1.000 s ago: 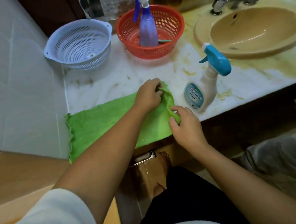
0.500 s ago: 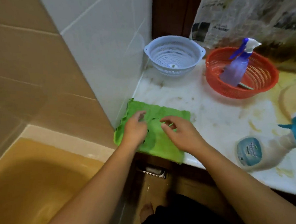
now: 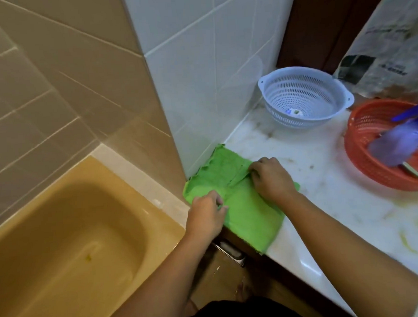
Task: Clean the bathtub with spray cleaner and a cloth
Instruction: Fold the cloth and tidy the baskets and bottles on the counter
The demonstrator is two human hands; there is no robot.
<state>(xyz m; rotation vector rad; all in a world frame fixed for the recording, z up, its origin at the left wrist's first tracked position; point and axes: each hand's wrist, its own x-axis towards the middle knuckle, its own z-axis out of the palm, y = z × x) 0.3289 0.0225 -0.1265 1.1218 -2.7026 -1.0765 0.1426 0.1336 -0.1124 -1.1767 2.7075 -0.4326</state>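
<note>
A green cloth [image 3: 251, 214] lies folded on the white marble counter [image 3: 326, 191], in the corner by the white tiled wall. My left hand [image 3: 207, 217] pinches the cloth's near left edge. My right hand [image 3: 272, 178] rests on the cloth's far right part, fingers curled into a fold. The tan bathtub [image 3: 62, 238] lies to the left, below the counter, with a small yellow speck on its floor. A purple spray bottle [image 3: 401, 143] leans inside a red basket [image 3: 373, 164] at the right edge.
A pale blue colander [image 3: 304, 97] stands at the back of the counter against the wall. Plastic-covered newspaper [image 3: 391, 51] hangs behind it. A metal drawer handle [image 3: 228, 250] sits under the counter edge. My bare foot [image 3: 241, 290] shows on the floor below.
The view has swung left, bringing the bathtub in and putting the white-and-blue spray bottle out of frame. The cloth was folded over; both hands shifted on it and now grasp it.
</note>
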